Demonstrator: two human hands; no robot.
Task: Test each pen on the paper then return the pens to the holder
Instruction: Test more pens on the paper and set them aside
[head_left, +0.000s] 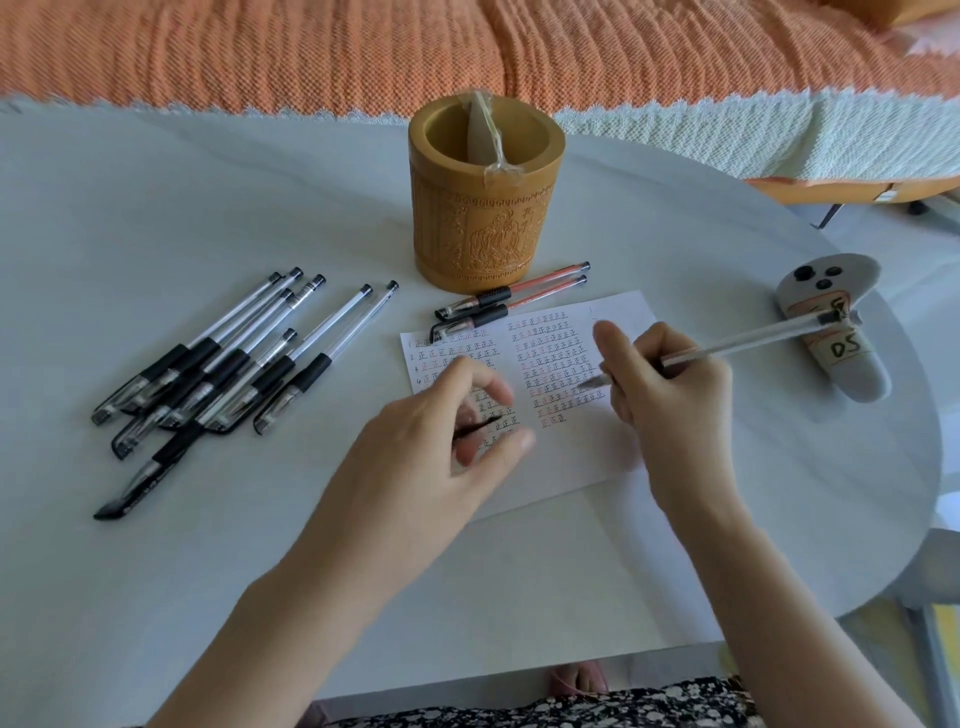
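Note:
A white paper (576, 457) covered with rows of small written marks lies in the middle of the table. My right hand (670, 395) grips a clear uncapped pen (748, 340), its tip just above the paper. My left hand (447, 441) hovers over the paper's left part and pinches a small black pen cap (475, 425). A carved wooden holder (485, 197) stands behind the paper with a wrapped item inside. Two red capped pens (519, 301) lie between holder and paper. Several black capped pens (223, 369) lie in a heap at the left.
A grey controller (836, 332) with a label lies at the table's right edge. An orange woven cover (467, 47) spreads behind the white table (156, 208). The table's rounded edge curves down the right side.

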